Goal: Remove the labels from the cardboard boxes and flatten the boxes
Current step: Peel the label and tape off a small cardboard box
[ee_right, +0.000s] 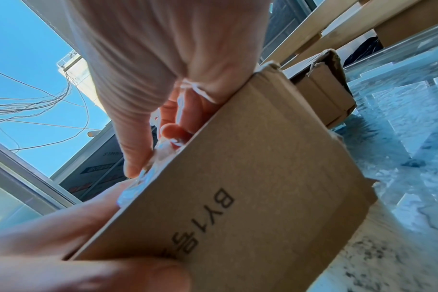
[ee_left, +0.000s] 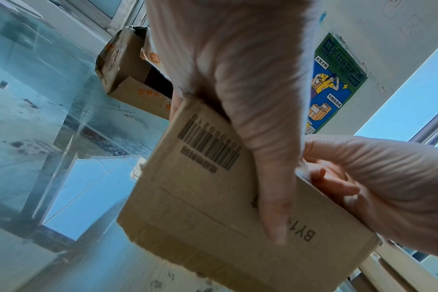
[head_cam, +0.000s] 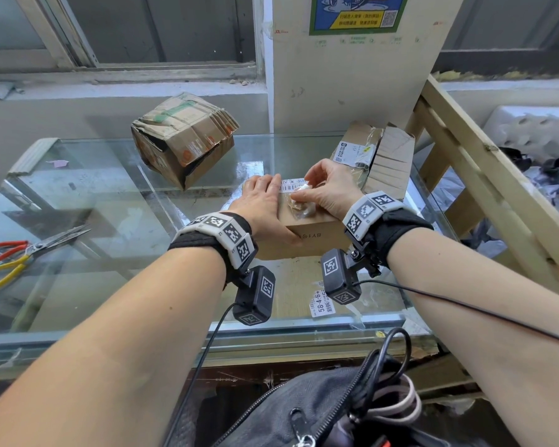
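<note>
Nearest the lens, a grey zippered bag [head_cam: 304,411] with cables lies low in the head view; beyond it the left hand [head_cam: 265,208] clasps a small brown cardboard box [head_cam: 313,235] printed "BY1", thumb down its near side; that box sits on the glass tabletop [head_cam: 110,195]; the right hand [head_cam: 328,188] pinches a crumpled, half-peeled white barcode label [head_cam: 299,190] on the box's top; a crushed cardboard box [head_cam: 183,140] stands well apart behind, red-and-yellow-handled scissors [head_cam: 23,253] far left.

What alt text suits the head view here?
Left hand steadies a small cardboard box on a glass counter while the right hand pinches a crumpled label off its top; scissors lie left.
</note>
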### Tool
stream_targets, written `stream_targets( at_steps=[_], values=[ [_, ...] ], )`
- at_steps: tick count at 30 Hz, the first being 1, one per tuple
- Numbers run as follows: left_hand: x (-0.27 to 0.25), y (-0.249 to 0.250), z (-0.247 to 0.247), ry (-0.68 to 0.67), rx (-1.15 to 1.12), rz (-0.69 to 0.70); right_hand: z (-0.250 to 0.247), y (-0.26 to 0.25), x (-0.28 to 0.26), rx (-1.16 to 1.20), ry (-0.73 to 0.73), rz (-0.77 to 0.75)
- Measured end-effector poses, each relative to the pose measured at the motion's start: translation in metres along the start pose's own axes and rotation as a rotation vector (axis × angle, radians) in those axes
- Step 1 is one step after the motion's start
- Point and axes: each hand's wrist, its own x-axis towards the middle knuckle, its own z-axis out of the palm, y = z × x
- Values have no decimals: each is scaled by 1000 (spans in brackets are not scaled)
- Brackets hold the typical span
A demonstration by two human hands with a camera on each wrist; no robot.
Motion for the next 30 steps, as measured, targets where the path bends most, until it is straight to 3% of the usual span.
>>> stream_targets(
  at_steps=[4, 13, 18, 23, 30],
  values=[
    [1, 2, -8, -75, -133, -39, 0, 2, 0, 12, -8, 22],
    [3, 4, -11, -45, -138, -45, -3, 0, 2, 67, -51, 14],
    [5, 2, -9, -35, -148, -51, -7, -4, 5, -121, -122, -5],
    [9, -1, -9, -27, -166, -59, -9, -21, 6, -544, -220, 24],
    [14, -7, -8, -43, -217, -40, -6, -22, 10, -523, -327, 68]
  ],
)
